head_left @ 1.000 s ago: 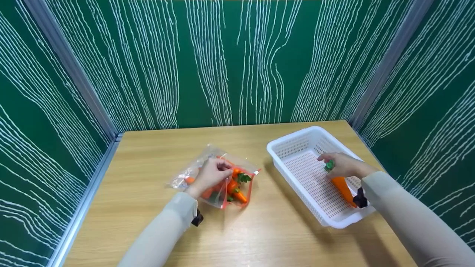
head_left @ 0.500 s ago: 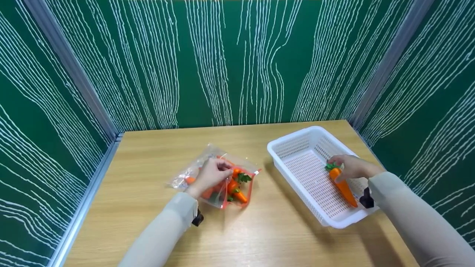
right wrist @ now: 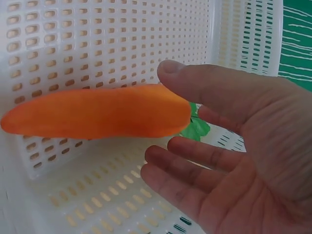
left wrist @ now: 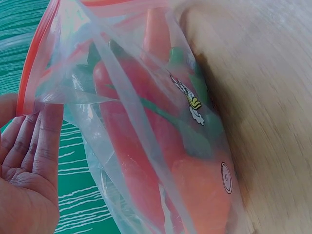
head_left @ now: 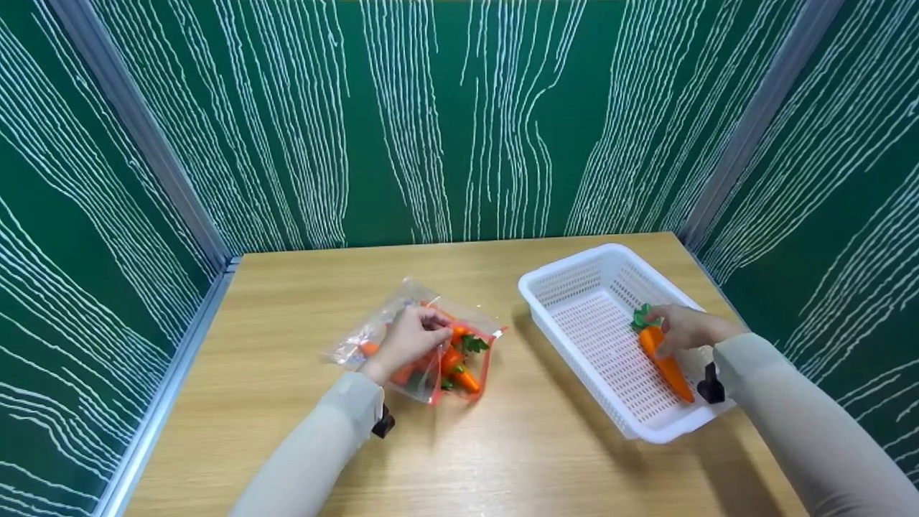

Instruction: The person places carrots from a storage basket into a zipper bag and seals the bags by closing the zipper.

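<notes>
My left hand point(head_left: 413, 337) pinches the red zip edge of a clear plastic zip bag point(left wrist: 92, 146) between thumb and fingers. Inside the bag lie red and orange toy vegetables point(left wrist: 136, 146) with green stems, and its mouth gapes toward the right. My right hand point(head_left: 686, 329) is inside the white basket point(head_left: 574, 362), around the top end of an orange toy carrot point(right wrist: 107, 112). In the right wrist view the thumb overlaps the carrot's upper edge, while the loosely bent fingers point(right wrist: 180, 170) stay below it with a gap. Green leaves point(right wrist: 196, 129) show between thumb and fingers.
Both the bag and the basket stand on a wooden table point(head_left: 488, 459). Green panels point(head_left: 502, 122) with white streaks rise at the back and both sides, joined by metal posts point(head_left: 761, 108). The basket has perforated walls and a raised rim.
My right hand has shifted slightly right and off the carrot's top, uncovering more of the carrot and its leaves. The left hand and the bag have stayed in place.
</notes>
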Motion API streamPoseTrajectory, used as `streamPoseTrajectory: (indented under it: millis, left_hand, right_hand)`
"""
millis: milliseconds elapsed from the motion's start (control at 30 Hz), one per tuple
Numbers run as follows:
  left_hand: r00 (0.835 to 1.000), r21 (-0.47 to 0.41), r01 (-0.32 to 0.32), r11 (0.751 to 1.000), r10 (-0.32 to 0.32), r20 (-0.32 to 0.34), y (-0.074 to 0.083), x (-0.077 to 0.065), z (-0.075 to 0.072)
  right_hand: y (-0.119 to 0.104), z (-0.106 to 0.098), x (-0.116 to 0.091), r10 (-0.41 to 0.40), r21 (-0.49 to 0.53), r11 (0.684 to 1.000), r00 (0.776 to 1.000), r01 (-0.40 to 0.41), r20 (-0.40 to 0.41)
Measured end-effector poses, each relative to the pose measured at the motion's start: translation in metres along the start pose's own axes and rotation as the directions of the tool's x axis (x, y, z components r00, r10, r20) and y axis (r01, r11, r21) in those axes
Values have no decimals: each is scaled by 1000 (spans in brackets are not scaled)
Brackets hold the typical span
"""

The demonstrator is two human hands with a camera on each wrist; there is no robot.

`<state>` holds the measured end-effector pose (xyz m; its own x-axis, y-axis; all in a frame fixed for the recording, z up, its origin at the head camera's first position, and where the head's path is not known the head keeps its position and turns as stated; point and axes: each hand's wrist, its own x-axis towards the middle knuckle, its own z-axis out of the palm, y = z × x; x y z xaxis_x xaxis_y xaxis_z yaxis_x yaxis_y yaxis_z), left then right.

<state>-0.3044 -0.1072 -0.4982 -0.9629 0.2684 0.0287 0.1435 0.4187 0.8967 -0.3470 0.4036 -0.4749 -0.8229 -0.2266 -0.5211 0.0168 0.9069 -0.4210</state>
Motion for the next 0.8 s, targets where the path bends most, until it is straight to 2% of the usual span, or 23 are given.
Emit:
streamPoseTrajectory:
  millis: [267,667,800]
  left_hand:
    - [1000,-8,5,1000,-5,2,-1,0,-1]
    - [1000,-7,-11,1000,11,2,-1,0,-1]
    - [1000,-14,-5,1000,5,4,1,-1,-2]
  right_hand:
    - [-7,10,6,-39,-10,999,999,39,6]
    - [-21,21,19,-110,-64,991,988,118,105]
    - [-24,24,23,-69,-88,993,990,80,121]
